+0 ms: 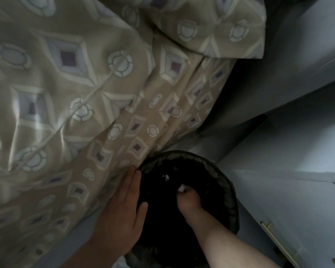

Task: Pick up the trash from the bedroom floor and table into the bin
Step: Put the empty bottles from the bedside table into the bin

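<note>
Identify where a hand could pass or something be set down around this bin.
Free: the bin mouth between the left hand and right hand, and the pale cabinet top right of it. Crowded: the left rim, where bedspread and left hand press in; the right hand pinches a white scrap inside.

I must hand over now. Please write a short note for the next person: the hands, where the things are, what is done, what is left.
Left hand: fingers straight, resting on the rim of the black bin, next to the bed cover; it holds nothing.
Right hand: down inside the bin, fingertips pinching a white scrap.
The bin stands between the bed cover and a grey cupboard.
Done: a small white bit already lies in the bin.
Left: release the scrap, then check the floor and table, which this view hardly shows.
</note>
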`<state>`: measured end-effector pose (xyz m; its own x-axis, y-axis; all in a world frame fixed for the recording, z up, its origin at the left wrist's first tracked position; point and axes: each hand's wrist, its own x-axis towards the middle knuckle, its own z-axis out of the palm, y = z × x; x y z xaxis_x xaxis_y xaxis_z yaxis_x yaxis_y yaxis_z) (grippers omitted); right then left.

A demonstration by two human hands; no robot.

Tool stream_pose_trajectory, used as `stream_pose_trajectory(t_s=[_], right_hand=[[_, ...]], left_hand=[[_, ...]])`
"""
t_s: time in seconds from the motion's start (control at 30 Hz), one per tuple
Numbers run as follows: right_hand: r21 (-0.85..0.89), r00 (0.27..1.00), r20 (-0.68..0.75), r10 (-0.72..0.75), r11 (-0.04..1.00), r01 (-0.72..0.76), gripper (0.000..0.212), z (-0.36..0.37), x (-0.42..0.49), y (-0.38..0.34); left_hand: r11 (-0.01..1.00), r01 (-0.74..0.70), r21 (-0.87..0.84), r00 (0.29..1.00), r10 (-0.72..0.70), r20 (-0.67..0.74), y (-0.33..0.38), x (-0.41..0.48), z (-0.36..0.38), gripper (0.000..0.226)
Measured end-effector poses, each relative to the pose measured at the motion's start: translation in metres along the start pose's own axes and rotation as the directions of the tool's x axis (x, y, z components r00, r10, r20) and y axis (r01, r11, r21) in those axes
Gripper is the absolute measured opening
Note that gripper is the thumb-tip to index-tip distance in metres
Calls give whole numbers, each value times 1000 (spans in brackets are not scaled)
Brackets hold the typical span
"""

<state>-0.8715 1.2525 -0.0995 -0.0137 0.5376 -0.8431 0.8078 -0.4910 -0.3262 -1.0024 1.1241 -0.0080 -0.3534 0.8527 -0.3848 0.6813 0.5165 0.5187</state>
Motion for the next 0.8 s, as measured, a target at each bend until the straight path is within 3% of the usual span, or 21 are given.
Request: stream_pose_trajectory(t_s=[0.17, 0.3, 0.33, 0.5, 0.63, 0.73, 0.8], right_hand=[[82, 990, 60, 130, 987, -135, 36, 17, 26, 0], [322, 984, 108, 140, 932, -168, 11, 12, 9, -8], [350, 985, 112, 130, 923, -162, 18, 7, -1, -12], [450, 976, 214, 46, 882, -140, 16, -39, -84, -34], [553, 974, 222, -55, 829, -79, 16, -104, -163, -32], [623, 983, 166, -75, 781, -46, 12, -174, -214, -19], [693, 989, 122, -81, 721, -26, 13, -220, -245, -12]], left_hand=[[998, -57, -34, 997, 54, -60, -8, 3, 7, 66], [996, -44, -83, 998, 40, -53, -7, 0, 4, 67], [996, -45, -83, 998, 41, -51, -6, 0, 2, 68], [983, 110, -144, 990, -96, 105, 13, 0, -20, 75], [958, 131, -257, 991, -137, -5, 69, -6, -67, 63], [957, 16, -288, 996, -41, -83, 140, -11, -108, 67], [937, -70, -342, 992, 28, -125, 196, -15, -131, 56]])
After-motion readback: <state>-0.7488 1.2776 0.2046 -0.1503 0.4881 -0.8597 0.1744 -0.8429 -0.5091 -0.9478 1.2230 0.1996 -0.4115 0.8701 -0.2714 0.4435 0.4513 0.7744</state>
